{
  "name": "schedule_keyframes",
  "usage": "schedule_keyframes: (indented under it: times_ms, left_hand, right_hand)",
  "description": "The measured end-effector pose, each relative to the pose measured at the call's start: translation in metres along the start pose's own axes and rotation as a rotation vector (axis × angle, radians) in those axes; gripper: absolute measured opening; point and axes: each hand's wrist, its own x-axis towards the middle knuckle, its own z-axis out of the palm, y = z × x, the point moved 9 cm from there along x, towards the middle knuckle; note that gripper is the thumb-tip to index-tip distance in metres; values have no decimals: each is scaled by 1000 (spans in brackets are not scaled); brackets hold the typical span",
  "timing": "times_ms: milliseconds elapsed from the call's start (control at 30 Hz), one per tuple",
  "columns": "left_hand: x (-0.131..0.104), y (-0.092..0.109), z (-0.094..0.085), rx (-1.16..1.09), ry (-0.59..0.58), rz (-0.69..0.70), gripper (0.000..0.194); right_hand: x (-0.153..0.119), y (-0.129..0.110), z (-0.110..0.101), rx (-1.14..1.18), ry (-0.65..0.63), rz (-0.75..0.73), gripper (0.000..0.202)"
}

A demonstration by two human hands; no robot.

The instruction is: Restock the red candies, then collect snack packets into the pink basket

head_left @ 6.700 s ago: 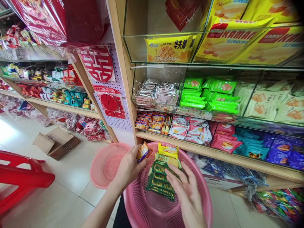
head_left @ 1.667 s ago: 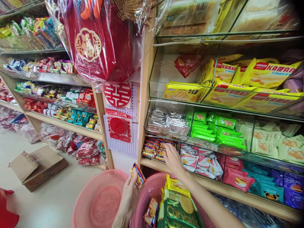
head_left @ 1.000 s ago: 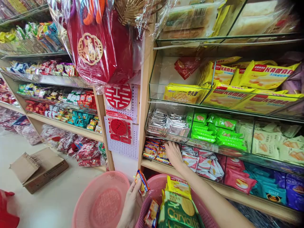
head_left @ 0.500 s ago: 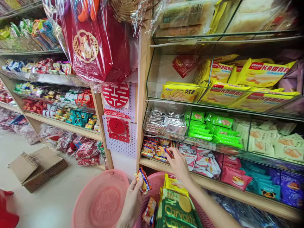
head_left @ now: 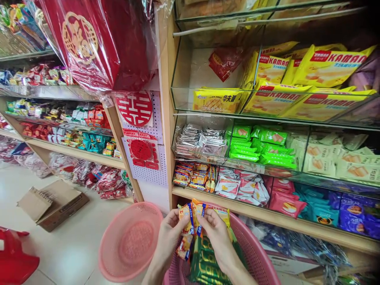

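My left hand [head_left: 170,231] pinches a small orange-and-blue snack packet [head_left: 185,215]. Beside it, my right hand [head_left: 218,234] grips a similar snack packet [head_left: 197,207], and the two packets are close together, edge to edge. Both hands are above a pink plastic basket [head_left: 263,259]. Inside that basket, partly hidden by my hands, are green biscuit packs [head_left: 204,263] with gold lettering, a yellow KAMAN pack [head_left: 223,215] and another orange packet [head_left: 184,248].
Ahead, a shelf bin [head_left: 194,174] holds matching orange packets, with white-and-red packets [head_left: 242,186] to its right. A second pink basket [head_left: 108,245] stands at left. Farther left are a cardboard box [head_left: 56,206] and a red plastic item [head_left: 18,257] on the floor.
My right hand has come back from the orange packets' shelf bin with a packet, down to my left hand. The view has shifted slightly.
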Motion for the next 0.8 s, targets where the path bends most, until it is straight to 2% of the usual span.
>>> schedule_keyframes:
  times_ms: [167, 433, 667, 800]
  left_hand:
    - [-2, 3, 6, 88, -24, 20, 33]
    - [-1, 1, 11, 252, -52, 105, 28]
    - [-10, 10, 34, 372, -159, 148, 27]
    - [-11, 10, 26, 346, -74, 129, 42]
  right_hand:
    - [-12, 8, 3, 89, -43, 58, 33]
    - [-27, 12, -6, 129, 16, 119, 33]
    - [-39, 12, -8, 192, 46, 134, 28]
    - [-43, 18, -6, 251, 30, 159, 32]
